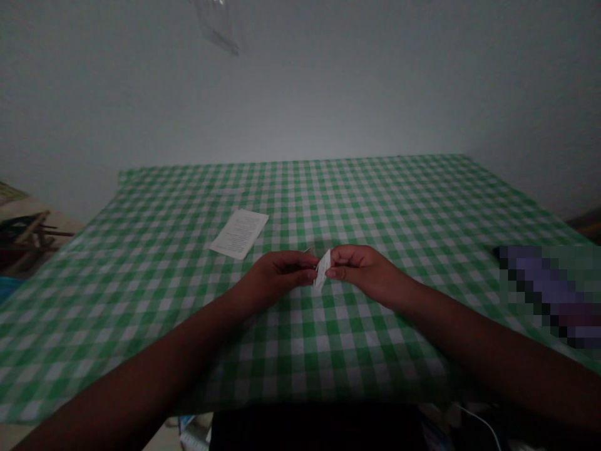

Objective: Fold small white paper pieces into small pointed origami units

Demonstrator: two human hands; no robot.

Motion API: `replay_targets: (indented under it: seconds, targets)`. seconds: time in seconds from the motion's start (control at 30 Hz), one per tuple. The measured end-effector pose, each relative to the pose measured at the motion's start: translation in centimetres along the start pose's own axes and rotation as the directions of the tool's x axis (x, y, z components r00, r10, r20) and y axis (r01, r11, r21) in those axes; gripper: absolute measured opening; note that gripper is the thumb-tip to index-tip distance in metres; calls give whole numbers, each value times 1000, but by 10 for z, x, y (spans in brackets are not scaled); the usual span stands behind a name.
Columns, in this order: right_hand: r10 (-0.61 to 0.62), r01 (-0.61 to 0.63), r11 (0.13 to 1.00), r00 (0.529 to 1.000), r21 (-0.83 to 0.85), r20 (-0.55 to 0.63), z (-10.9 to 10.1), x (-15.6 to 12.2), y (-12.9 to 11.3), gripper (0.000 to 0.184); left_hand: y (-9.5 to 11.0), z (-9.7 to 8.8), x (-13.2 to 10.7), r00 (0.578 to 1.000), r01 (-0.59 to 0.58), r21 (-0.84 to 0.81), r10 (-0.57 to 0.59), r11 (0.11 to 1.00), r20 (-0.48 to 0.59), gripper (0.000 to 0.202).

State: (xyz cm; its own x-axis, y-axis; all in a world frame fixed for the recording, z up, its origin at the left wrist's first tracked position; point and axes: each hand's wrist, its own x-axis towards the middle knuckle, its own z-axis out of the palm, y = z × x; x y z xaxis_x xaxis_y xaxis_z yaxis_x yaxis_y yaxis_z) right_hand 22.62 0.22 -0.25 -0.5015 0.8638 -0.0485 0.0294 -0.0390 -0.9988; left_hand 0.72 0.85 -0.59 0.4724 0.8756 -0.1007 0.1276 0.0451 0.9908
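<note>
1. Head view: I see the left hand point(287, 274) and right hand point(360, 265) pinch a small paper point(322, 270) between nearly closed fingers, over the middle of the desk point(370, 357).
2. Uneven pulling could tear it; a slack pinch might drop it.
3. Fingertips hide parts of its edges; its print and that of the loose sheet point(240, 233) at ten o'clock are unreadable; pixelation masks an object point(547, 285) at three o'clock.

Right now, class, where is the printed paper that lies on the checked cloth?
In the head view, the printed paper lies left of centre on the green-and-white checked cloth, beyond the left hand, toward the wall.
</note>
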Motion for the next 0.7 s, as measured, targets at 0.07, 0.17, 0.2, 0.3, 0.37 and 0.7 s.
replay_targets:
  seconds: [0.07, 0.17, 0.2, 0.3, 0.37, 0.7]
  targets:
    - [-5, 5, 1000, 1000, -14, -3, 0, 0, 0, 7, 0, 0, -1, 1000, -22, 29, 22, 999, 6, 22]
    - [-7, 6, 999, 1000, -41, -12, 0, 0, 0, 6, 3, 2, -4, 998, -64, 105, 66, 992, -11, 19]
    - [-7, 7, 999, 1000, -47, -15, 0, 0, 0, 6, 4, 3, -5, 996, -83, 145, 87, 986, -22, 18]
    - [-24, 23, 998, 999, -58, -24, 1, 0, 1, 7, 9, 5, -7, 987, -141, 272, 156, 952, -37, 15]
    - [-35, 34, 998, 999, -57, -22, 2, 0, 2, 7, 11, 5, -8, 981, -176, 349, 195, 920, -19, 14]
    - [-82, 80, 991, 996, -107, -18, 5, -3, 1, 5, 18, 9, -14, 926, -294, 665, 376, 687, 22, 10]
